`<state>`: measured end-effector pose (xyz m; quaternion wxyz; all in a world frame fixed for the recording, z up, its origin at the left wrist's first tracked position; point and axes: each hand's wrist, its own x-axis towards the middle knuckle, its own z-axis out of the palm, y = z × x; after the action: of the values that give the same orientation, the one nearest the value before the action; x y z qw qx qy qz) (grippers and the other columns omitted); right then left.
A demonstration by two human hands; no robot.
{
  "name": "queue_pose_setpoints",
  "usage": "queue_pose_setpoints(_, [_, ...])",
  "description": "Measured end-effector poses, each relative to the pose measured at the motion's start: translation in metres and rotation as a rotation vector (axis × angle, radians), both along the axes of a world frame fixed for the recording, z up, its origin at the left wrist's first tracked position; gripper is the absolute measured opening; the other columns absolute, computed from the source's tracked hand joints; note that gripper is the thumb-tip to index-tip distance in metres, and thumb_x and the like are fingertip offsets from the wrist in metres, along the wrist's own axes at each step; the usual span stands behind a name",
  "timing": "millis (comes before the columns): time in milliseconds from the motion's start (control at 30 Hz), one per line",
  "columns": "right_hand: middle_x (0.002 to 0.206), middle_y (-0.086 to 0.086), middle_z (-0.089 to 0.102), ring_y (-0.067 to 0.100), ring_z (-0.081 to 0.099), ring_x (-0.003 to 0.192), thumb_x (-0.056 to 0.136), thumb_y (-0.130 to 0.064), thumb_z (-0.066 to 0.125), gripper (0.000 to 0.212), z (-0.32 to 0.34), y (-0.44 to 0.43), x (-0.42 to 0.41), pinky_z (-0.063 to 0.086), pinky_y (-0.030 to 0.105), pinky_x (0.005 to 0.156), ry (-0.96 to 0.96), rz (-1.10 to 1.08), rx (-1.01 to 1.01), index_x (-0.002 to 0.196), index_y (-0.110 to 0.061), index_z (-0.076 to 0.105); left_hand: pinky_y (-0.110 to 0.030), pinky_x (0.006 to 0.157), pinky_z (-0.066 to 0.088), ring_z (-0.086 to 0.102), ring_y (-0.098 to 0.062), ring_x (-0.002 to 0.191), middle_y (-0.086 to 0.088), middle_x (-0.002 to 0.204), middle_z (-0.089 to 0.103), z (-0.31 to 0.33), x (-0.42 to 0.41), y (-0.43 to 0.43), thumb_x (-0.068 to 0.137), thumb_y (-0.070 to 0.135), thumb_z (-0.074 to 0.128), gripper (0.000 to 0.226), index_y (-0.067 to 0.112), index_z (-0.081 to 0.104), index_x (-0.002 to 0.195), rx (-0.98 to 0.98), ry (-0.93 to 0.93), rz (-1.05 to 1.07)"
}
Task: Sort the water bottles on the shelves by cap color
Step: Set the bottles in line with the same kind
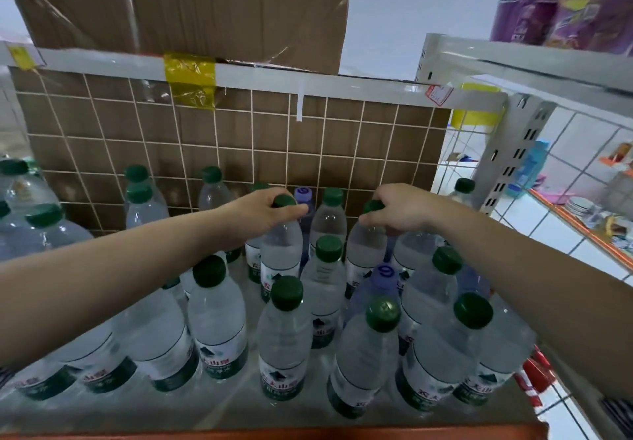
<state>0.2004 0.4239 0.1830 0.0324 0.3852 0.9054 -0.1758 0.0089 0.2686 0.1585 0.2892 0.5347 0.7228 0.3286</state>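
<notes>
1. The left grip [265,215] is closed round the neck of the left green-capped bottle [281,251], just under its cap, with the fingers curled.
2. The right grip [400,208] is closed in the same way on the right green-capped bottle [365,247].
3. Both held bottles are upright in the back half of the shelf [239,402], near the wire grid [239,131]. Whether they are already lifted from the shelf cannot be told.
4. The rear purple-capped bottle [303,195] is seen between the two held bottles, just beside the left one. The front purple-capped bottle [386,273] stands nearer to the front, surrounded by green-capped ones.
5. The step in hand is judged to be the taking of two green-capped bottles, so that they can be separated from the purple-capped ones. The sorting seems far from finished, because the two colours are mixed.
6. For the next move a straight lift is probably needed, since the bottles stand closely together and a tilted bottle could knock down its neighbours. A free place among the green group must also be found.
</notes>
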Motion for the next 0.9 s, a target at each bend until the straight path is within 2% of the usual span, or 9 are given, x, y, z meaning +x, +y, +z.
queue_pose_setpoints(100, [0.088,0.006,0.062,0.02,0.061,0.077,0.092,-0.043,0.063,0.038,0.005,-0.004,0.003,0.049,0.032,0.068,-0.037,0.031,0.05,0.101,-0.007,0.055,-0.016,0.055,0.037,0.044,0.003,0.049,0.003,0.072,0.05,-0.003,0.001,-0.002,0.097,0.037,0.053,0.031,0.009,0.059,0.107,-0.081,0.018,-0.036])
queue_pose_setpoints(167, [0.094,0.006,0.063,0.02,0.065,0.083,0.091,-0.046,0.063,0.043,0.009,-0.007,0.009,0.057,0.036,0.075,0.025,0.011,0.107,0.11,-0.009,0.049,-0.019,0.058,0.038,0.046,-0.004,0.057,0.001,0.076,0.053,-0.002,0.0,-0.003,0.097,0.035,0.054,0.027,0.01,0.059,0.107,-0.109,0.011,-0.042])
queue_pose_setpoints(267, [0.091,0.002,0.068,0.013,0.07,0.076,0.089,-0.046,0.065,0.036,0.018,-0.013,0.025,0.061,0.03,0.068,0.136,0.077,-0.02,0.103,-0.016,0.051,-0.026,0.073,0.047,0.056,-0.013,0.078,-0.003,0.092,0.062,0.003,-0.005,-0.005,0.094,0.038,0.058,0.025,0.017,0.061,0.108,-0.161,0.071,-0.067])
queue_pose_setpoints(333, [0.094,-0.006,0.069,0.006,0.069,0.081,0.087,-0.048,0.066,0.028,0.02,-0.016,0.035,0.059,0.025,0.072,0.026,0.26,-0.127,0.102,-0.026,0.058,-0.033,0.086,0.05,0.06,-0.016,0.095,-0.001,0.105,0.063,0.008,-0.008,-0.003,0.092,0.039,0.059,0.026,0.021,0.061,0.11,-0.178,0.134,-0.084])
queue_pose_setpoints(433, [0.106,-0.014,0.067,0.001,0.065,0.095,0.085,-0.044,0.07,0.034,0.011,-0.02,0.042,0.055,0.024,0.087,-0.143,0.424,-0.23,0.115,-0.031,0.061,-0.032,0.086,0.052,0.061,-0.014,0.097,0.003,0.106,0.064,0.019,-0.011,0.007,0.092,0.038,0.059,0.023,0.024,0.059,0.111,-0.091,0.171,-0.079])
queue_pose_setpoints(533, [0.109,-0.019,0.061,-0.001,0.06,0.094,0.078,-0.041,0.079,0.049,-0.001,-0.02,0.043,0.051,0.013,0.078,-0.196,0.46,-0.192,0.122,-0.031,0.061,-0.028,0.084,0.051,0.061,-0.01,0.098,0.007,0.108,0.064,0.026,-0.017,0.025,0.094,0.036,0.059,0.023,0.024,0.06,0.113,0.043,0.261,-0.052])
queue_pose_setpoints(633, [0.113,-0.014,0.062,0.003,0.06,0.096,0.073,-0.039,0.083,0.055,-0.01,-0.022,0.04,0.052,0.017,0.08,-0.215,0.475,-0.097,0.123,-0.029,0.062,-0.022,0.076,0.043,0.057,-0.008,0.098,0.009,0.108,0.062,0.024,-0.024,0.05,0.095,0.033,0.058,0.023,0.022,0.061,0.115,0.108,0.401,-0.031])
queue_pose_setpoints(767, [0.093,-0.016,0.061,0.002,0.059,0.081,0.077,-0.037,0.08,0.035,-0.014,-0.025,0.042,0.046,0.014,0.067,-0.153,0.517,0.007,0.108,-0.027,0.065,-0.021,0.074,0.039,0.054,-0.009,0.095,0.005,0.106,0.059,0.012,-0.031,0.08,0.094,0.031,0.06,0.028,0.015,0.062,0.117,0.04,0.551,-0.086])
queue_pose_setpoints(900, [0.078,-0.014,0.056,-0.006,0.053,0.069,0.08,-0.039,0.077,0.025,-0.014,-0.024,0.05,0.042,0.011,0.059,-0.073,0.523,0.017,0.094,-0.023,0.064,-0.028,0.079,0.046,0.057,-0.014,0.095,-0.001,0.108,0.062,0.006,-0.034,0.097,0.085,0.031,0.072,0.038,0.014,0.061,0.117,-0.077,0.643,-0.108])
